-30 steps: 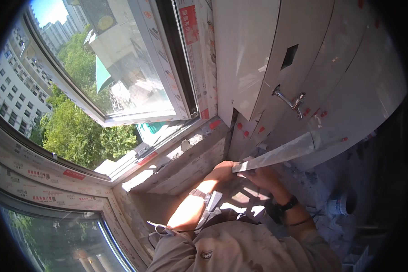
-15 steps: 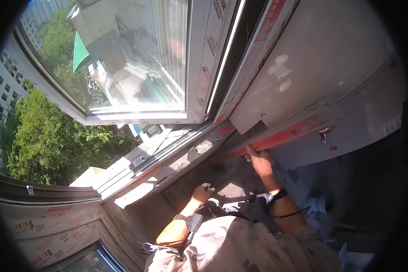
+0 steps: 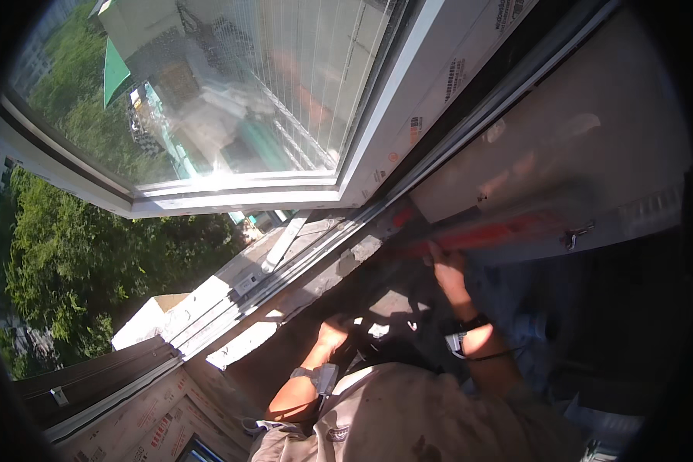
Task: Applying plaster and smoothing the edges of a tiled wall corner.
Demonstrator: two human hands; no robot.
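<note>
My right hand (image 3: 445,266) is closed at the lower edge of a long red bar (image 3: 493,231), whose near end lies in shadow below the window. The bar is smeared by motion and slants up to the right, in front of a pale panel (image 3: 547,146). My left hand (image 3: 333,333) is low in front of my body, fingers curled in, beside the rough sill (image 3: 316,286). What it holds, if anything, is hidden in shadow. A device is strapped on my left wrist (image 3: 323,377), and a band with a pale device on my right wrist (image 3: 456,340).
A glazed window sash (image 3: 246,189) stands swung open at upper left, joined by a stay arm (image 3: 286,240) to the frame track (image 3: 231,296). Trees (image 3: 77,269) show far below outside. A shiny metal fitting (image 3: 574,237) is by the bar's far end.
The view has shifted, so the sash and frame appear turned and farther right. The red bar has become blurred, with my right hand still at it. My left hand stays curled, slightly lower.
</note>
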